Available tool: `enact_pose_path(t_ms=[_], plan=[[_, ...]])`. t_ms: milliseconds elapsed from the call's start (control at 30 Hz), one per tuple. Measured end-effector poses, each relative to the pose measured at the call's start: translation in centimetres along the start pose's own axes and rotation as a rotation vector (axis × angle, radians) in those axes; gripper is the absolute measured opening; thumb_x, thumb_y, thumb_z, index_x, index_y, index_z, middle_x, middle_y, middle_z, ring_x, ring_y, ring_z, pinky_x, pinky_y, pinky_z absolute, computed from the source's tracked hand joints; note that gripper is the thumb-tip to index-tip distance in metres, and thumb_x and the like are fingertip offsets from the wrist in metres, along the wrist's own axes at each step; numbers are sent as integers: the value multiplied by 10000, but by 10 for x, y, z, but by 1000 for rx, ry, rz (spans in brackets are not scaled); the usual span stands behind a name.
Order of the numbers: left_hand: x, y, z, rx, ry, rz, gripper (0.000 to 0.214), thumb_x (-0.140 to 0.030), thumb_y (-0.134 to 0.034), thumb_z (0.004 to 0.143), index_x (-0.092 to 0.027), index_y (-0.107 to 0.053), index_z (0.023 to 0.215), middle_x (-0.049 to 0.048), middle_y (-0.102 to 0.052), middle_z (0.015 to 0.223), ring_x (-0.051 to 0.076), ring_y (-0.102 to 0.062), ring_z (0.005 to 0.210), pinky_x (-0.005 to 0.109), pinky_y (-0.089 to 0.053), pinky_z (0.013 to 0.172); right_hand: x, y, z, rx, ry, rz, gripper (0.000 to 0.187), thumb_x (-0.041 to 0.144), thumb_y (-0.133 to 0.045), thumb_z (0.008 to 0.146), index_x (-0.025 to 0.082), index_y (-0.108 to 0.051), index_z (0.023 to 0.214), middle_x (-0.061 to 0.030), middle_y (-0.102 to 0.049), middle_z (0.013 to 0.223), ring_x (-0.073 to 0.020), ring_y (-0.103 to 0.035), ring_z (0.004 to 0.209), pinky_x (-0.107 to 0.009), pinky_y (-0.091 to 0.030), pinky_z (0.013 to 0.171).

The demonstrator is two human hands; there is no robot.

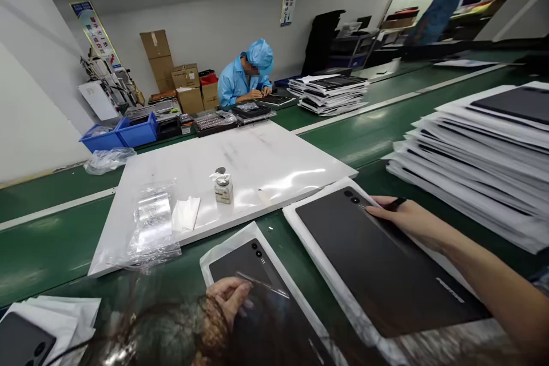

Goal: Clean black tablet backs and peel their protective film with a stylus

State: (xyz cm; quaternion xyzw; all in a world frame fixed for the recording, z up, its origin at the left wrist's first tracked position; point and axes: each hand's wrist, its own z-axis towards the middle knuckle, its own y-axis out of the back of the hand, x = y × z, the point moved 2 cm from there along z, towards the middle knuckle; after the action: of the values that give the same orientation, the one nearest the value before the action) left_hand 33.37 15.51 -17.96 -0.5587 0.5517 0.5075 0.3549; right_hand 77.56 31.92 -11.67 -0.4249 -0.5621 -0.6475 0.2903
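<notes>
My right hand (409,220) lies at the top edge of a large black tablet (377,257), which sits in a white sleeve on the green bench. Its fingertips curl over that edge. My left hand (227,300) rests on a smaller black tablet (240,260) with a triple camera cluster, also in a white sleeve. A thin transparent strip runs from its fingers across the tablet. Strands of hair (141,320) hang before the camera and hide part of that tablet. Whether the left fingers pinch the strip, I cannot tell.
A tall stack of sleeved tablets (476,154) stands to my right. Ahead lies a white marble slab (240,166) holding a small bottle (223,186), a folded cloth (186,213) and a plastic bag (152,226). A person in blue (246,74) works at the far bench.
</notes>
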Motion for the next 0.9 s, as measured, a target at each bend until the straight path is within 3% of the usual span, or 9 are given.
enact_pose_path(t_ms=[100,167,267,333,433,533,633,767,900], plan=[[5,-7,7,5,41,-46,278,-517,-700,470,-246,-734,524,27,-703,400,273,-685,397,300,-523,351,21,-7,7,-111,161,-136,406,433,-888,928,265,-812,566,-183,-784,683,-253,-660,568,-471,-463,609],[10,-9,9,12,57,-65,226,-482,-697,483,-261,-731,512,23,-696,393,272,-683,399,304,-527,368,45,-33,8,-152,312,-191,336,433,-866,950,266,-842,659,-187,-824,793,-255,-665,639,-466,-470,652],[18,-9,9,27,65,-81,169,-445,-707,503,-279,-733,523,13,-697,414,269,-692,437,311,-544,433,86,-107,9,-42,550,-201,189,413,-810,1009,274,-914,933,-178,-898,1048,-296,-791,888,-462,-601,810],[20,-8,8,34,62,-88,134,-425,-715,531,-292,-732,544,7,-702,436,267,-698,467,313,-549,465,116,-169,10,57,675,-194,154,391,-805,1015,288,-919,1021,-113,-896,1076,-294,-823,994,-446,-655,931],[18,-8,6,59,49,-95,97,-402,-720,578,-306,-730,585,6,-712,467,263,-701,497,314,-550,486,155,-252,12,89,784,-221,156,344,-786,1034,284,-916,1095,-91,-868,1125,-293,-817,1081,-419,-676,957],[12,-7,4,79,28,-92,83,-380,-712,617,-301,-730,600,10,-721,501,259,-707,533,312,-551,514,176,-298,13,58,791,-239,89,292,-819,996,279,-907,1010,-80,-843,1056,-294,-791,1038,-397,-669,886],[9,-7,2,86,25,-85,74,-350,-704,639,-291,-732,606,11,-724,520,260,-709,559,313,-552,536,168,-302,4,25,776,-220,123,289,-782,1028,269,-882,958,-73,-832,1013,-284,-781,1003,-398,-662,889],[16,-7,1,91,42,-88,96,-361,-709,643,-270,-735,628,10,-727,550,250,-705,569,301,-551,537,114,-264,-42,-25,765,-132,242,383,-648,1150,252,-844,1095,-99,-837,1075,-283,-790,1003,-427,-673,915],[18,-6,-1,119,32,-88,143,-383,-696,663,-247,-739,657,3,-720,573,221,-694,574,270,-548,547,55,-232,-98,14,737,-143,206,323,-657,1131,263,-820,1020,-96,-816,959,-303,-799,898,-458,-682,820]])
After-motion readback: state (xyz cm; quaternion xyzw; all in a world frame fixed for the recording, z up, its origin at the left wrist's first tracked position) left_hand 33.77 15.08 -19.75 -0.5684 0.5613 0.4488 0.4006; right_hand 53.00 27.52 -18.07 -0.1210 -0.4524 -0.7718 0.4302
